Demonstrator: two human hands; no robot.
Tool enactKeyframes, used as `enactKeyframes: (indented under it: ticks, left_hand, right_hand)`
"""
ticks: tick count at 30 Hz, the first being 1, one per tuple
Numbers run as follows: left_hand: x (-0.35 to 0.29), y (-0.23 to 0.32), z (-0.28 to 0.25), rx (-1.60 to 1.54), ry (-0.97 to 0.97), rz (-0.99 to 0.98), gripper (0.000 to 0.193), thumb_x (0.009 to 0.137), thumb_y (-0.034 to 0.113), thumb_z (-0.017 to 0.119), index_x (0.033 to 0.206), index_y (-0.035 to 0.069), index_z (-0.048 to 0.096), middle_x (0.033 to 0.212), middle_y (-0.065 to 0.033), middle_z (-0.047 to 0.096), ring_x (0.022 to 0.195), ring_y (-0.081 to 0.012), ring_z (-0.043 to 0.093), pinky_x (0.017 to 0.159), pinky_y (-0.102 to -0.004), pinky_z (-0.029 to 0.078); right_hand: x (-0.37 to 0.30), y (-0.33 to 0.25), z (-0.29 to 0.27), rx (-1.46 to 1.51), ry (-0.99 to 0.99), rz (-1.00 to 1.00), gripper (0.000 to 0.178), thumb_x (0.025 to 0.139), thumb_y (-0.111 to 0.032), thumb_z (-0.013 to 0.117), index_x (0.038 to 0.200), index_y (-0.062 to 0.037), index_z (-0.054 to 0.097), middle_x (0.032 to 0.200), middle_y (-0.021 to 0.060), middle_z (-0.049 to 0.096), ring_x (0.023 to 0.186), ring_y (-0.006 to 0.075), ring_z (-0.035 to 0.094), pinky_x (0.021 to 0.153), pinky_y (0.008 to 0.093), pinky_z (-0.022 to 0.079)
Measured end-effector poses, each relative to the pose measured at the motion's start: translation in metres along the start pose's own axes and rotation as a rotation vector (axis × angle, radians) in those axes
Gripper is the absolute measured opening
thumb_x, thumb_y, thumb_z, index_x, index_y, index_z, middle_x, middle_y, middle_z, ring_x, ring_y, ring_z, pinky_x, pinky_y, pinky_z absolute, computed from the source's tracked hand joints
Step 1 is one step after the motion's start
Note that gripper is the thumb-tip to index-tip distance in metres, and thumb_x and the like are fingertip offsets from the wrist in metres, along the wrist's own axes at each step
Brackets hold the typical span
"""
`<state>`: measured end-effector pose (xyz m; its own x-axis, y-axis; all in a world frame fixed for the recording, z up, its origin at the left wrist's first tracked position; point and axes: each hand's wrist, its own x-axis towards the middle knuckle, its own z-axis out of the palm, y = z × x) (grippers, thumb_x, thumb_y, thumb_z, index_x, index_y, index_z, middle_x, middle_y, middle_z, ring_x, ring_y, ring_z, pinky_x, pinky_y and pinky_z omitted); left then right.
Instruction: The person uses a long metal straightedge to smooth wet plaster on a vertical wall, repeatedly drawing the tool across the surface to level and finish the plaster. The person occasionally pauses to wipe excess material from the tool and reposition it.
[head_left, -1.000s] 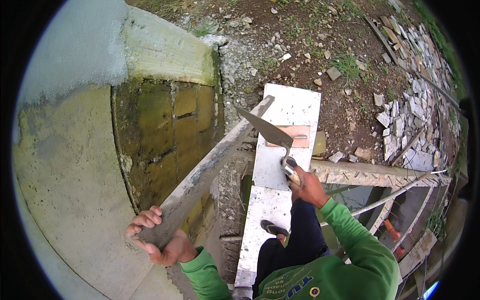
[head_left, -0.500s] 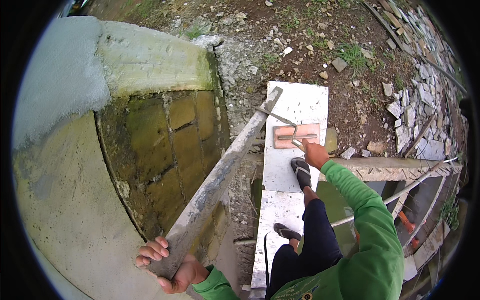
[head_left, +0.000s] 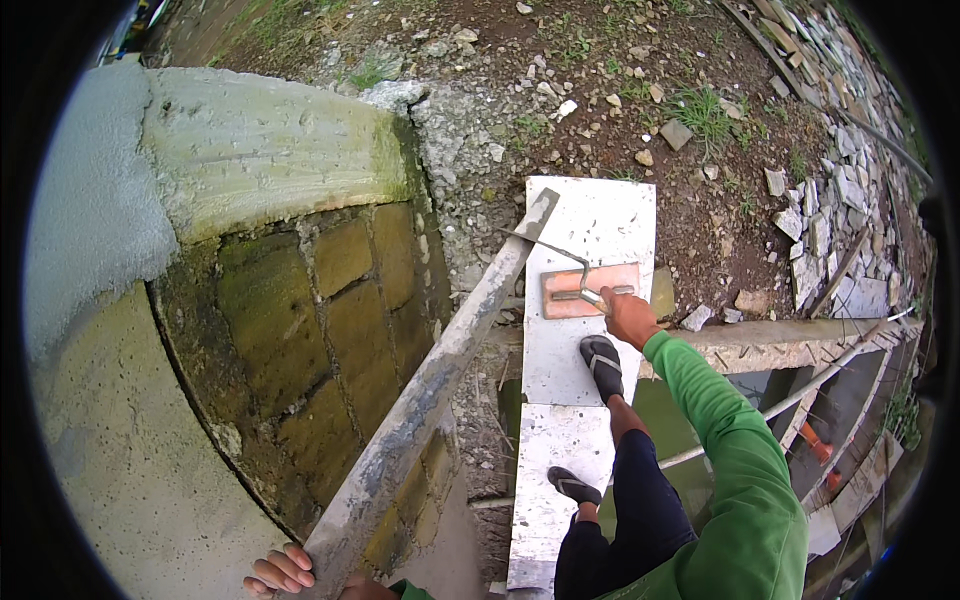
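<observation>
My right hand (head_left: 630, 315) is stretched down and grips the handle of a pointed trowel (head_left: 560, 255), whose blade sits edge-on beside an orange float (head_left: 590, 288) lying on a white board (head_left: 590, 220). My left hand (head_left: 285, 572) holds the near end of a long mortar-crusted straightedge (head_left: 440, 370) that leans along a mossy brick wall (head_left: 320, 320). My feet in dark sandals stand on the white boards, one foot (head_left: 603, 365) just below the float.
The wall has grey plaster (head_left: 110, 420) on its left part and a concrete cap (head_left: 260, 140) on top. A wooden beam (head_left: 790, 345) and thin rods cross at the right. Rubble and stone pieces (head_left: 830, 230) litter the dirt beyond.
My right hand has reached down and away, lowering the trowel from beside the straightedge to the orange float. My left hand has slid toward the lower edge of view.
</observation>
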<state>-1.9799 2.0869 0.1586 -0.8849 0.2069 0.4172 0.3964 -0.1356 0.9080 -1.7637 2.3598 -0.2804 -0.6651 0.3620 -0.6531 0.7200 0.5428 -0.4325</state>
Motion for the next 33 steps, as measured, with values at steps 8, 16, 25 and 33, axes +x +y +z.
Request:
enactKeyframes:
  ticks: [8, 16, 25, 33]
  left_hand:
    - [-0.007, -0.002, -0.018, 0.148, 0.220, -0.090, 0.040, 0.073, 0.038, 0.058, 0.088, 0.002, 0.048, 0.074, -0.0045, 0.034, 0.067, -0.0196, 0.036, 0.066, -0.0344, 0.033]
    - [-0.005, -0.002, 0.025, 0.174, 0.323, -0.069, 0.036, 0.087, 0.038, 0.052, 0.104, 0.007, 0.044, 0.087, -0.0071, 0.040, 0.077, -0.0202, 0.045, 0.078, -0.0386, 0.039]
    - [0.000, 0.010, 0.083, 0.338, 0.734, -0.149, 0.041, 0.097, 0.051, 0.047, 0.098, 0.011, 0.046, 0.084, -0.0046, 0.047, 0.084, -0.0221, 0.051, 0.089, -0.0407, 0.046]
    - [-0.021, 0.015, 0.036, 0.214, 0.528, -0.263, 0.050, 0.096, 0.047, 0.053, 0.122, 0.005, 0.045, 0.106, -0.0104, 0.053, 0.095, -0.0243, 0.053, 0.094, -0.0395, 0.044]
  right_hand:
    - [0.154, 0.046, -0.001, -0.004, -0.079, 0.412, 0.025, 0.081, -0.016, 0.063, 0.101, -0.0021, 0.066, 0.100, 0.0185, 0.070, 0.092, 0.0318, 0.069, 0.078, 0.0418, 0.056]
    - [-0.096, -0.038, -0.067, 0.285, 0.039, -0.099, 0.032, 0.076, -0.010, 0.063, 0.103, -0.0057, 0.046, 0.080, 0.0234, 0.063, 0.071, 0.0446, 0.061, 0.062, 0.0519, 0.049]
    - [-0.235, -0.175, -0.074, 0.395, 0.051, -0.607, 0.024, 0.074, -0.014, 0.064, 0.095, -0.0101, 0.051, 0.078, 0.0046, 0.053, 0.069, 0.0234, 0.061, 0.055, 0.0380, 0.051]
    - [-0.090, -0.073, -0.013, 0.318, 0.086, 0.143, 0.030, 0.079, -0.013, 0.064, 0.103, -0.0028, 0.049, 0.080, 0.0252, 0.064, 0.072, 0.0448, 0.063, 0.064, 0.0524, 0.050]
